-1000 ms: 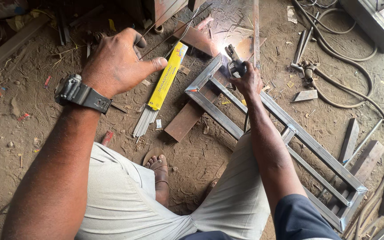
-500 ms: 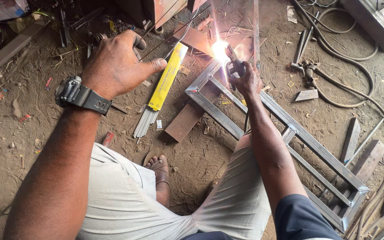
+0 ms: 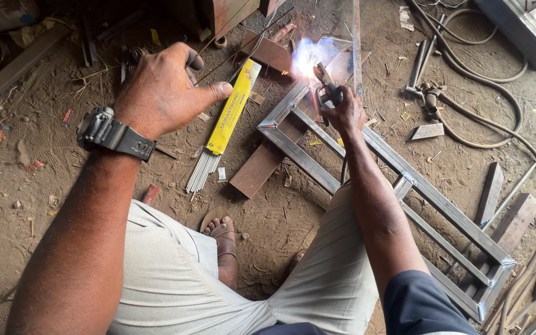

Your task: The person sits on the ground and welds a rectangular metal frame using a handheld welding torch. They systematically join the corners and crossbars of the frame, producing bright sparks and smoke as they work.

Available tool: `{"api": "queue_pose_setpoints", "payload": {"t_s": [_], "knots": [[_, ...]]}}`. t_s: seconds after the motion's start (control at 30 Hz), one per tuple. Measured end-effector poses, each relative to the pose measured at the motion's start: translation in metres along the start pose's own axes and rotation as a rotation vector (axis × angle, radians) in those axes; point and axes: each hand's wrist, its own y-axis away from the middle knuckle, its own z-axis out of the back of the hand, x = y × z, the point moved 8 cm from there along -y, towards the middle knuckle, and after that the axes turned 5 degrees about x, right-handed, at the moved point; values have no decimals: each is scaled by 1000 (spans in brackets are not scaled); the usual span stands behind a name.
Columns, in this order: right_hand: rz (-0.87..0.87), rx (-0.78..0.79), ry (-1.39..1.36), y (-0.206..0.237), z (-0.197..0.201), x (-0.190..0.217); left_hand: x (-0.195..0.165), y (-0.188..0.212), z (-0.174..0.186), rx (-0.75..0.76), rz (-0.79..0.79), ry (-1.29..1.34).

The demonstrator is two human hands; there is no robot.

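Head view: your right hand [image 3: 345, 115] is clamped on the welding holder [image 3: 327, 87], its tip sparking at the far corner of the metal frame [image 3: 404, 186]. Your left hand [image 3: 165, 93] hovers half-curled, holding nothing, beside the yellow rod packet [image 3: 234, 108] left of the frame.

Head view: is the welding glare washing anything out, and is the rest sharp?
Head view: bluish-white arc glare blooms over the corner of the grey steel rectangular frame, hiding the joint; the right hand gripping the electrode holder and the raised left hand read sharp; daylight is even, shadows soft.
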Motion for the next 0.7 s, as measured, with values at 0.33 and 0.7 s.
{"api": "queue_pose_setpoints", "payload": {"t_s": [0.33, 0.7], "knots": [[-23, 77, -2, 3, -6, -5, -2, -1, -2, 9, 0, -18], [16, 11, -14, 8, 7, 6, -1, 0, -2, 17, 11, 1]]}}
